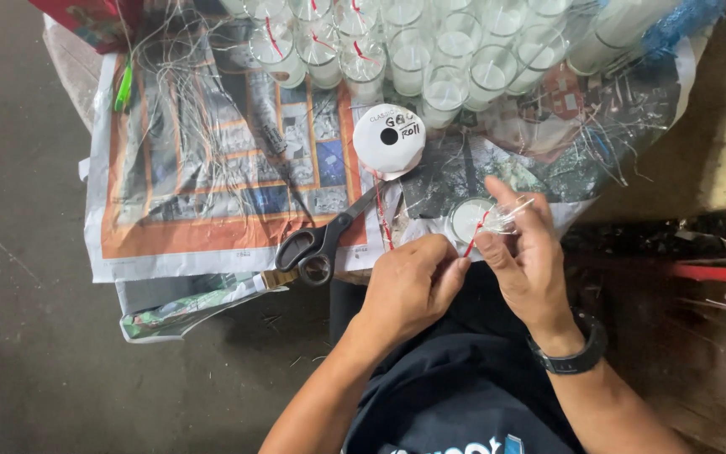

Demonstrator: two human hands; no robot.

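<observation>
Left hand [409,286] pinches the thin red ribbon [474,240] taut; right hand [523,252] clamps the small wrapped glass candle [472,219] (steadying it for tying).

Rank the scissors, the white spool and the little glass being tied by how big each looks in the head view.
1. Scissors, longest by far.
2. White spool.
3. Glass, smallest, though the right hand and left hand hide part of it, so its place below the spool is unsure.
</observation>
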